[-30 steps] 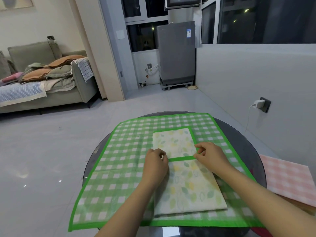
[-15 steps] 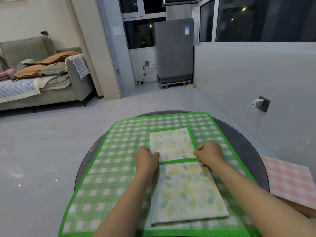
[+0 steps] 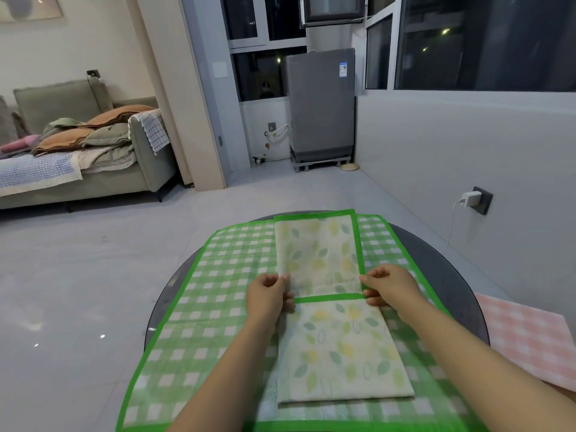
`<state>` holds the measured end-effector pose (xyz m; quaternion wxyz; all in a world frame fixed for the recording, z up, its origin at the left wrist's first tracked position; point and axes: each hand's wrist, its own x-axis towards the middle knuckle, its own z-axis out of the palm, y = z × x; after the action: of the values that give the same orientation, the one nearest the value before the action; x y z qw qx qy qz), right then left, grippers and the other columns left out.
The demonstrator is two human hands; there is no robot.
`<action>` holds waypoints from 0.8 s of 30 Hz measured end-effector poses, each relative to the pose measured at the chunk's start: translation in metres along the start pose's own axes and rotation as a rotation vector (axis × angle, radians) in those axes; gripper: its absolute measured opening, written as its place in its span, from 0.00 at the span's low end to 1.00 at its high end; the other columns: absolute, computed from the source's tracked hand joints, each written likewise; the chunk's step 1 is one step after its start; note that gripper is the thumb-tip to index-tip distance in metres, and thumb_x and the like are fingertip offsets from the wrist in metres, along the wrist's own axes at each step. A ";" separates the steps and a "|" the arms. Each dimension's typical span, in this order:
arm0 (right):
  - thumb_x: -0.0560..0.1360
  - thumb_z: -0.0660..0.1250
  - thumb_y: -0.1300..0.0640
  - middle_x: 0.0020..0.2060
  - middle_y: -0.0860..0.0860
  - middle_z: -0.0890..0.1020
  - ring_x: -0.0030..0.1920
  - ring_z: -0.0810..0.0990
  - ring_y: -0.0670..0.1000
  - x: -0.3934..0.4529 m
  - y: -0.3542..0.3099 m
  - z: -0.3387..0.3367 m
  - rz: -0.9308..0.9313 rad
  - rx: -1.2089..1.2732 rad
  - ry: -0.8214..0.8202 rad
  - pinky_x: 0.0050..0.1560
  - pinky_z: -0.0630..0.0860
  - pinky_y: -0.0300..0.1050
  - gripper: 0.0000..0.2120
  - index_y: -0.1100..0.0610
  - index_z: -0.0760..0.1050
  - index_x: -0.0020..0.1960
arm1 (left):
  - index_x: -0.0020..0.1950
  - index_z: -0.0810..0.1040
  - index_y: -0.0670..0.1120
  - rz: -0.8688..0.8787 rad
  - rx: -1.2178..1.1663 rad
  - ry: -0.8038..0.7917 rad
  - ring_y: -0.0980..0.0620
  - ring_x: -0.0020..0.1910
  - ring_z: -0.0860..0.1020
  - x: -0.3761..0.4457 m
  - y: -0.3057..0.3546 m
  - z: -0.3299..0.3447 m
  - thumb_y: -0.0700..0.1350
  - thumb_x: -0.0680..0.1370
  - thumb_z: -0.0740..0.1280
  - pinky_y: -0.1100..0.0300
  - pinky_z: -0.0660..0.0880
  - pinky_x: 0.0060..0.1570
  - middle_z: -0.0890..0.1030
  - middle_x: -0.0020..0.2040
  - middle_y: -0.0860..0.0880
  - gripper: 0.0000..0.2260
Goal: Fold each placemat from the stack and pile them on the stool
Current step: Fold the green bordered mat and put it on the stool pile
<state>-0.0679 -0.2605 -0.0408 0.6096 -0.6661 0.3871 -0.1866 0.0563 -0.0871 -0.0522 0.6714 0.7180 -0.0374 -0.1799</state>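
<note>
Your round dark table (image 3: 442, 275) sits near the right wall, with the green checked placemat (image 3: 218, 285) spread flat across most of it, near edge running out of frame. On top, centre-right, lies the leaf-print placemat (image 3: 339, 353), folded into a long strip reaching from near you to the checked mat's far edge, a green border band crossing it between your hands. A pink checked placemat (image 3: 526, 335) lies at the right, past the table edge; what it rests on you cannot tell. Your left hand (image 3: 269, 296) pinches the strip's left edge at that band, fingers curled. Your right hand (image 3: 389, 288) pinches its right edge, thumb on top.
</note>
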 end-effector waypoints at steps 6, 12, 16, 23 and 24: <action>0.79 0.61 0.61 0.40 0.58 0.80 0.39 0.82 0.53 -0.003 0.004 -0.015 -0.004 0.088 -0.155 0.37 0.81 0.43 0.07 0.65 0.73 0.51 | 0.46 0.76 0.39 -0.081 -0.187 -0.088 0.49 0.25 0.76 -0.007 0.005 -0.011 0.47 0.81 0.60 0.57 0.75 0.29 0.80 0.34 0.41 0.12; 0.81 0.57 0.56 0.44 0.60 0.79 0.42 0.81 0.56 -0.012 0.001 -0.022 0.012 0.202 -0.237 0.35 0.81 0.41 0.14 0.67 0.73 0.51 | 0.40 0.76 0.39 -0.044 -0.159 -0.145 0.49 0.25 0.75 -0.012 0.005 -0.024 0.50 0.82 0.53 0.59 0.71 0.32 0.80 0.31 0.41 0.21; 0.80 0.58 0.56 0.41 0.60 0.80 0.38 0.80 0.55 -0.016 -0.001 -0.022 0.005 0.186 -0.217 0.30 0.79 0.38 0.14 0.65 0.76 0.47 | 0.38 0.78 0.39 0.029 -0.015 -0.170 0.46 0.31 0.76 -0.013 -0.001 -0.032 0.50 0.82 0.54 0.56 0.73 0.37 0.81 0.35 0.39 0.22; 0.79 0.60 0.53 0.41 0.55 0.85 0.40 0.82 0.54 -0.019 0.001 -0.024 -0.100 -0.149 -0.173 0.46 0.77 0.42 0.19 0.63 0.82 0.39 | 0.40 0.82 0.39 0.211 0.216 -0.168 0.51 0.39 0.79 -0.024 -0.003 -0.035 0.49 0.82 0.56 0.61 0.74 0.41 0.84 0.39 0.46 0.21; 0.79 0.61 0.53 0.40 0.53 0.85 0.40 0.83 0.53 -0.019 0.002 -0.023 -0.135 -0.206 -0.161 0.48 0.77 0.41 0.18 0.62 0.83 0.38 | 0.40 0.83 0.40 0.234 0.250 -0.171 0.51 0.39 0.79 -0.025 -0.004 -0.035 0.49 0.82 0.57 0.61 0.74 0.41 0.84 0.39 0.46 0.20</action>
<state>-0.0975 -0.2617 -0.0340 0.5531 -0.7624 0.3086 -0.1325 0.0432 -0.0463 -0.0495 0.5877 0.7685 -0.1999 -0.1550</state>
